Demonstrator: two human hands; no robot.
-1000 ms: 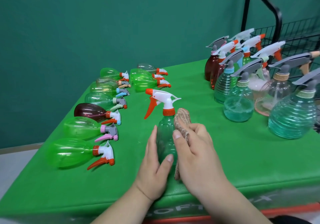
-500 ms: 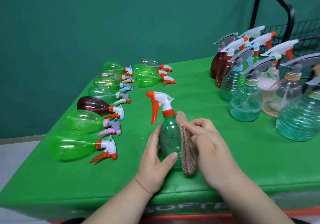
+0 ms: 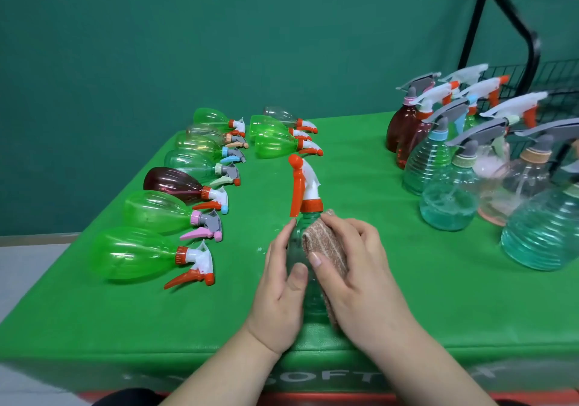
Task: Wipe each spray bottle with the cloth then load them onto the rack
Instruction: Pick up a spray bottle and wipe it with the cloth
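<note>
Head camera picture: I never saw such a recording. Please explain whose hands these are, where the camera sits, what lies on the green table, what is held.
No machine here: a person works with bare hands, and the camera sits on their head, looking down. The left hand grips an upright spray bottle with an orange trigger; the right hand holds a brownish cloth against it. On the green table, lying bottles are at the left, standing bottles at the right, before a black wire rack.
</note>
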